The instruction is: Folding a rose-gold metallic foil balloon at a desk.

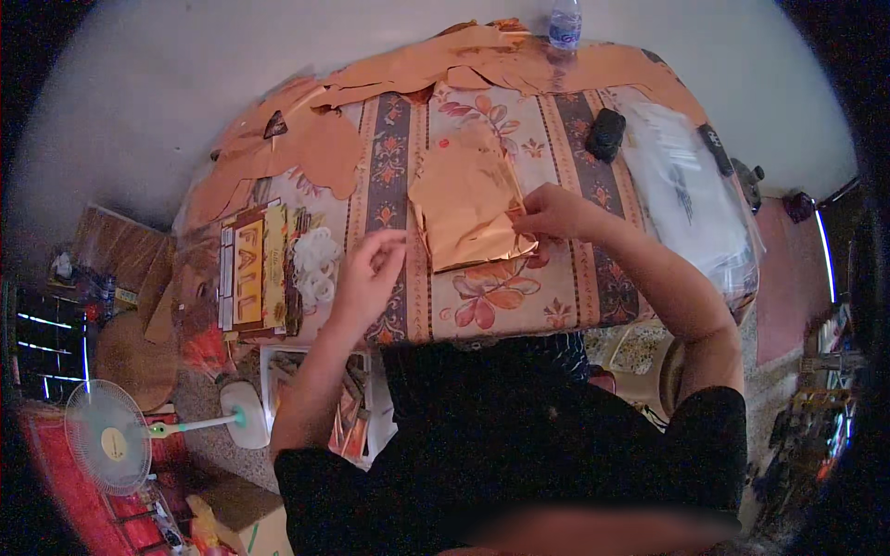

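Though creased, foil [469,206] (coppery) gleams.

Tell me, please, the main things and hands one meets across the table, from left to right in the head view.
Yellow card, white rings, left hand, copper foil, right hand, black object, clear plastic.

The foil [464,199] is copper-orange, the tablecloth [556,278] cream with floral stripes.

home-like room; floral-patterned tablecloth [556,287]; household fan [109,440]; drink bottle [564,28]
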A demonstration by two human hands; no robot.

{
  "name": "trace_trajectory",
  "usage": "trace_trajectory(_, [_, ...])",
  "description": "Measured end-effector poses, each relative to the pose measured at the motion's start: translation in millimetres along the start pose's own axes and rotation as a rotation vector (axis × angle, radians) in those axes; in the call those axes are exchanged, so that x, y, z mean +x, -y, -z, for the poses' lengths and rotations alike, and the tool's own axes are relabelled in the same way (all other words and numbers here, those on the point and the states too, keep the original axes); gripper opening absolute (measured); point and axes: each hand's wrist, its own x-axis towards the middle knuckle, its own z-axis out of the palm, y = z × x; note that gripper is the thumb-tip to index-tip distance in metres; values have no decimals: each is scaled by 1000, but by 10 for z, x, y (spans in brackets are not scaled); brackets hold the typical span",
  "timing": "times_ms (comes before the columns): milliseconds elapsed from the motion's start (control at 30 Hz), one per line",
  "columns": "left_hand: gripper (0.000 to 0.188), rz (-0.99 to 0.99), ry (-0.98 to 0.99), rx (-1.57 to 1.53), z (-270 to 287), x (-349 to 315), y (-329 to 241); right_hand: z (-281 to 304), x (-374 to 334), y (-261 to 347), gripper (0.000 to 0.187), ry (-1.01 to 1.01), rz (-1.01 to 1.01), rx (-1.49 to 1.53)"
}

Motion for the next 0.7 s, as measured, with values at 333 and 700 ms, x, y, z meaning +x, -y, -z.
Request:
trace_trajectory(333, [24,-504,101,625,-47,98,129,-51,-159,154,22,-17,-42,170])
trace_trajectory(700, [43,-213,183,253,-124,274,175,-65,-93,-60,29,-56,37,192])
